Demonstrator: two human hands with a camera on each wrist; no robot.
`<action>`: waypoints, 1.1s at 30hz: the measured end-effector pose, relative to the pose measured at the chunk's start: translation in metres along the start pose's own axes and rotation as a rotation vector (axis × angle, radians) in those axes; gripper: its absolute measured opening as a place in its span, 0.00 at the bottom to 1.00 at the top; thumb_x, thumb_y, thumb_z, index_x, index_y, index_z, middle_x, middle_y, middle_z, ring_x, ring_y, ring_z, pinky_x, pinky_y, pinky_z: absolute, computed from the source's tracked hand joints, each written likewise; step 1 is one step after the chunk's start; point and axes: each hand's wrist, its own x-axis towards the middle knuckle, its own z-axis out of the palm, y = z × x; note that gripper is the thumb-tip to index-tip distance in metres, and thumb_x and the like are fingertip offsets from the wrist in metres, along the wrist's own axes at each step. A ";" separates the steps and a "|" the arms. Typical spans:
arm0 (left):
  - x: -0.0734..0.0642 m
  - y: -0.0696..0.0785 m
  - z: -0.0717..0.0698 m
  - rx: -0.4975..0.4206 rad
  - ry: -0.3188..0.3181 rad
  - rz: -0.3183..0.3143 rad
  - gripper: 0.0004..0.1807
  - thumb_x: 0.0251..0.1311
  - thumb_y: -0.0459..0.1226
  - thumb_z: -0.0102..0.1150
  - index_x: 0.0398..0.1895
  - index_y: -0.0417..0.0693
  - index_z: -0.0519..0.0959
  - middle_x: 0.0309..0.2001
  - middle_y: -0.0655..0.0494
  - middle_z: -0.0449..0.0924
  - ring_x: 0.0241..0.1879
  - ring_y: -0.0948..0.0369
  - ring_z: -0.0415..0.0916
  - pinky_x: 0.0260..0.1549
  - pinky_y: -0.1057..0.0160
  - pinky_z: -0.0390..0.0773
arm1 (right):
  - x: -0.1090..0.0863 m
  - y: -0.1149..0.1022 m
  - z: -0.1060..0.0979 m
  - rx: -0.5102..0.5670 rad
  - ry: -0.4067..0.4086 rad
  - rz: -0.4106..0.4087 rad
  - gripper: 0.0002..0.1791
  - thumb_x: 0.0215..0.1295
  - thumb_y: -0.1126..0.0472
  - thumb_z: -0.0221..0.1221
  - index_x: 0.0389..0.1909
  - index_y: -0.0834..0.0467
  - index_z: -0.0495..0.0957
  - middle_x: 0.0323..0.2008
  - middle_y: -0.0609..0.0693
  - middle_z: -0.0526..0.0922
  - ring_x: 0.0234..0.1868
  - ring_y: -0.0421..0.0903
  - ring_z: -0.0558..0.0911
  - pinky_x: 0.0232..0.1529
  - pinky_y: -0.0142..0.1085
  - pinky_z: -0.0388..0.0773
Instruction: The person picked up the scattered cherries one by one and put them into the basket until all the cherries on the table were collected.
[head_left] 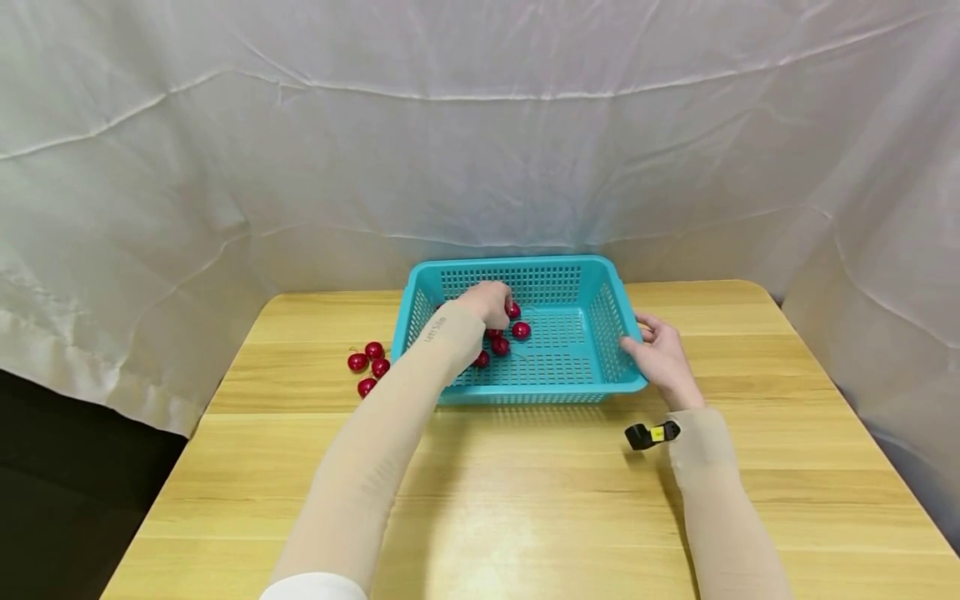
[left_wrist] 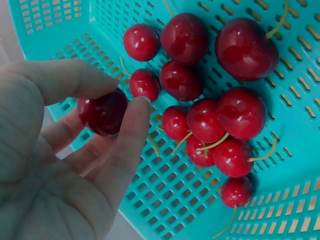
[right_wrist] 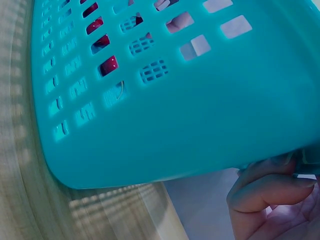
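Observation:
Over the left part of a turquoise plastic basket (head_left: 540, 389), my left hand (head_left: 480, 310) reaches down among red cherries. Up close in the left wrist view, the thumb and fingers of this hand (left_wrist: 55, 165) pinch one dark red cherry (left_wrist: 104, 113) above the mesh floor. Several more cherries (left_wrist: 242, 112), many with green stems, lie on that floor beside the fingers. My right hand (head_left: 663, 360) grips the basket's right rim, thumb on top. In the right wrist view its curled fingers (right_wrist: 272, 192) show under the rim, and cherries glint red through the side holes.
Several loose cherries (head_left: 357, 362) lie on the wooden table (head_left: 525, 500) just left of the basket. A small black device (head_left: 651, 434) with a yellow label juts from the right wrist, over the table. Pale cloth (head_left: 480, 150) hangs behind and along the sides.

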 end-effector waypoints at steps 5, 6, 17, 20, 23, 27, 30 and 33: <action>0.005 -0.001 0.001 0.005 0.005 -0.013 0.18 0.67 0.32 0.54 0.59 0.46 0.76 0.57 0.51 0.77 0.49 0.55 0.72 0.45 0.59 0.78 | 0.000 0.001 0.000 -0.004 0.001 -0.003 0.35 0.71 0.64 0.50 0.77 0.66 0.54 0.61 0.74 0.76 0.48 0.52 0.86 0.42 0.39 0.88; 0.005 -0.001 0.001 0.005 0.008 -0.015 0.18 0.67 0.32 0.54 0.59 0.46 0.76 0.57 0.50 0.77 0.49 0.54 0.72 0.46 0.58 0.78 | 0.001 0.001 0.000 -0.003 0.002 -0.003 0.35 0.71 0.64 0.50 0.77 0.66 0.54 0.61 0.74 0.76 0.49 0.52 0.86 0.42 0.39 0.88; -0.004 0.002 -0.007 -0.017 0.008 0.004 0.19 0.66 0.30 0.50 0.60 0.43 0.75 0.57 0.49 0.76 0.48 0.54 0.70 0.43 0.59 0.76 | 0.002 0.001 0.000 0.003 -0.005 -0.008 0.34 0.71 0.64 0.50 0.77 0.67 0.54 0.61 0.74 0.76 0.48 0.50 0.87 0.40 0.36 0.87; -0.006 0.001 -0.013 -0.020 0.002 0.015 0.21 0.66 0.30 0.50 0.62 0.45 0.74 0.60 0.49 0.75 0.49 0.54 0.70 0.42 0.60 0.75 | 0.003 0.001 0.000 0.002 -0.009 -0.009 0.34 0.72 0.64 0.50 0.76 0.67 0.54 0.62 0.74 0.76 0.47 0.49 0.86 0.41 0.36 0.87; -0.009 0.000 -0.022 -0.031 -0.004 0.019 0.22 0.66 0.30 0.50 0.64 0.47 0.73 0.64 0.51 0.74 0.49 0.55 0.69 0.40 0.61 0.72 | 0.003 0.001 -0.001 -0.002 -0.008 -0.009 0.34 0.72 0.64 0.50 0.76 0.67 0.54 0.62 0.74 0.76 0.47 0.49 0.86 0.41 0.36 0.87; -0.013 -0.004 -0.034 -0.059 -0.011 0.031 0.23 0.66 0.31 0.51 0.64 0.48 0.72 0.67 0.50 0.71 0.48 0.56 0.69 0.36 0.61 0.71 | 0.004 0.001 -0.001 -0.002 -0.006 -0.006 0.34 0.71 0.64 0.50 0.76 0.67 0.55 0.61 0.74 0.76 0.46 0.47 0.86 0.40 0.35 0.87; -0.018 -0.008 -0.042 -0.062 0.006 0.037 0.22 0.66 0.32 0.52 0.64 0.49 0.72 0.68 0.50 0.70 0.42 0.57 0.69 0.34 0.61 0.71 | 0.004 0.001 -0.001 0.002 -0.007 -0.004 0.34 0.71 0.64 0.50 0.77 0.67 0.54 0.61 0.74 0.76 0.46 0.47 0.86 0.40 0.35 0.87; -0.024 -0.012 -0.050 -0.071 0.035 0.031 0.21 0.66 0.33 0.53 0.62 0.50 0.73 0.59 0.51 0.75 0.31 0.59 0.66 0.30 0.62 0.68 | 0.004 0.000 -0.001 0.001 -0.007 -0.010 0.34 0.72 0.64 0.50 0.76 0.67 0.54 0.62 0.74 0.76 0.48 0.50 0.86 0.40 0.35 0.86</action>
